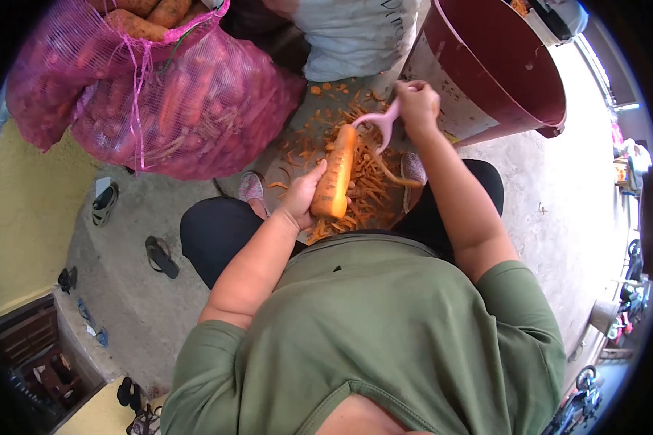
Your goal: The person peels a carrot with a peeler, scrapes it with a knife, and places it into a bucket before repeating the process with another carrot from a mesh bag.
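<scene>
A thick carrot point(334, 177) lies in my left hand point(305, 194), its fingers wrapped round the lower part. One long side is bright, freshly peeled orange, while the rest keeps a duller skin with dark marks. My right hand point(418, 107) is closed on the handle of a pink Y-shaped peeler point(386, 123). The peeler's head is right at the carrot's far end, and a long strip of peel point(395, 174) hangs below it. Under both hands, a heap of carrot peelings point(370, 190) covers the floor between my feet.
Pink mesh sacks point(189, 109) full of carrots stand at the upper left. A white sack point(355, 36) is at the top, beside a large dark-red bin point(479, 80). Sandals point(161, 257) lie on the concrete floor point(134, 304) at left. Motorcycles point(584, 395) show at the far right.
</scene>
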### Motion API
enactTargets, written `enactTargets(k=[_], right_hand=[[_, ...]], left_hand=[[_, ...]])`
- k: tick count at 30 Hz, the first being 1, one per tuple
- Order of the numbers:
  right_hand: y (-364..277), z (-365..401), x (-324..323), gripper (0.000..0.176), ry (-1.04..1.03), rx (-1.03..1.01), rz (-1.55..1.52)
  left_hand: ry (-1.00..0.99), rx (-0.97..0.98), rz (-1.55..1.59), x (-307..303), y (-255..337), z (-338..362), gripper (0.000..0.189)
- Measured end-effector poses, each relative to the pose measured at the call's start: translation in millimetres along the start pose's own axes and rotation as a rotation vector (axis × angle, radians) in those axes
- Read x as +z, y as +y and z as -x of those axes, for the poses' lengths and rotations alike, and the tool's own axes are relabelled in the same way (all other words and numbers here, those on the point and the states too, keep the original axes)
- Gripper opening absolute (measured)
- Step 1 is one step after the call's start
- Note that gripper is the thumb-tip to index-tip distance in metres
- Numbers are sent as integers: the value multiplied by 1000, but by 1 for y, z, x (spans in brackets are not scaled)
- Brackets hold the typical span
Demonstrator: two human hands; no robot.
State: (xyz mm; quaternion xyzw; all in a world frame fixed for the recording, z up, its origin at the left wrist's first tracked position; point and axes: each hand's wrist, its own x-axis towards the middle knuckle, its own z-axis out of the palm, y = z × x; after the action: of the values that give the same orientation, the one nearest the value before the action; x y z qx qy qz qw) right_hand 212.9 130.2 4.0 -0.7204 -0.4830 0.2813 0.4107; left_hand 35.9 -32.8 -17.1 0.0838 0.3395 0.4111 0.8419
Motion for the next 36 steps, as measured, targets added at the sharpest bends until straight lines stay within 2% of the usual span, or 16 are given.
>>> enactTargets(k=[2, 4, 6, 8, 10, 12, 15, 18, 22, 26, 31, 34, 35, 36], right_hand=[[1, 37, 7, 24, -242, -34, -189], [-13, 79, -1, 25, -440, -23, -137], [-11, 74, 2, 25, -370, -108, -27], [12, 22, 9, 25, -79, -105, 51], [31, -28, -5, 25, 157, -72, 184], [36, -42, -20, 25, 199, 24, 183], [46, -37, -14, 25, 69, 32, 45], [48, -13, -7, 23, -24, 185, -185], [71, -10, -1, 23, -44, 251, -228], [74, -7, -7, 21, -13, 204, -218], [52, -3, -15, 20, -15, 228, -399], [21, 12, -18, 20, -118, 153, -397], [4, 24, -23, 22, -215, 197, -454], [-1, 29, -19, 21, -229, 161, -486]], left_hand=[[13, 19, 25, 4, 0, -2, 40], [92, 28, 19, 13, -1, -1, 39], [28, -13, -15, 7, -6, -4, 40], [-37, -46, -51, 10, -10, -1, 39], [-49, 8, -68, 16, -12, 7, 38], [-83, 30, -81, 19, -5, 11, 38], [-30, 53, -18, 20, 8, 15, 40], [6, 33, 47, 9, 10, 11, 41], [52, 16, 130, 6, 7, 11, 41], [57, 72, 114, 3, 6, 4, 42], [59, 60, 109, 0, 8, 0, 44], [-52, 24, 183, -4, 6, 0, 44], [-41, 17, 185, -4, 6, 2, 43], [-30, 11, 188, -2, 6, 5, 43]])
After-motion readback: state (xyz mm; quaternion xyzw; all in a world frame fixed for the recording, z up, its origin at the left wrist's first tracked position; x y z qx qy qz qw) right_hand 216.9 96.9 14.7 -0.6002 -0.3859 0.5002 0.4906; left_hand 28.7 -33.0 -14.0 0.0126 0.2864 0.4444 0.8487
